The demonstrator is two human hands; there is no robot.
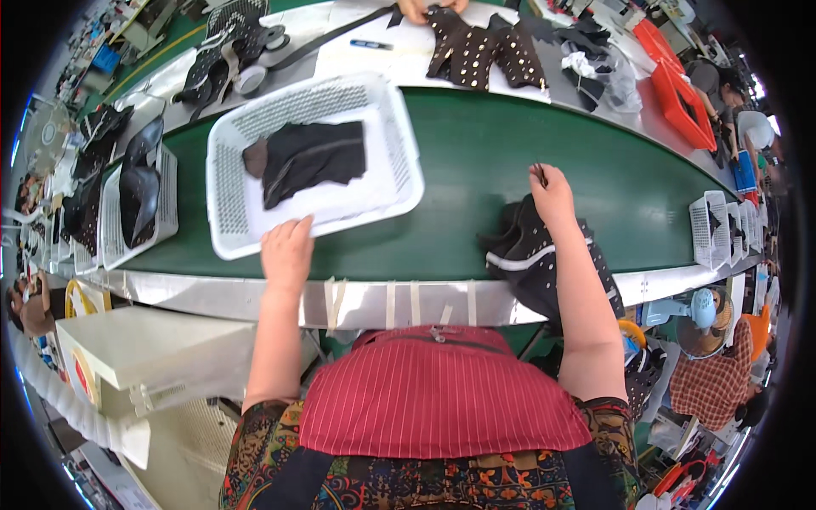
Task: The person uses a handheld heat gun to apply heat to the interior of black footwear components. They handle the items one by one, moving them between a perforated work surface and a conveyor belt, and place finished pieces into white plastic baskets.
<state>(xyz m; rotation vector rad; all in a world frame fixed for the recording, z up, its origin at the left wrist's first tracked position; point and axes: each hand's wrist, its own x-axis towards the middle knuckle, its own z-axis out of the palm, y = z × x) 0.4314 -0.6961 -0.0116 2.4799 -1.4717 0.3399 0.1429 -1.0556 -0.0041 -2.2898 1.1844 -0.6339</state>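
Observation:
My left hand point(287, 251) grips the near rim of a white perforated plastic basket point(399, 144) on the green conveyor belt point(527, 136). Inside the basket lie dark fabric shoe pieces point(310, 157) on a white sheet. My right hand point(551, 189) is closed around a small thin dark tool and rests on the belt, just above a black shoe upper point(518, 251) with a white stripe and small studs that lies under my forearm at the belt's near edge.
Another white basket point(109, 229) with dark shoe parts sits to the left, a small one point(710, 229) at the right. Across the belt another person's hands point(421, 8) handle studded black pieces point(476, 51). Red trays point(680, 102) stand far right. A cream box point(144, 344) sits near left.

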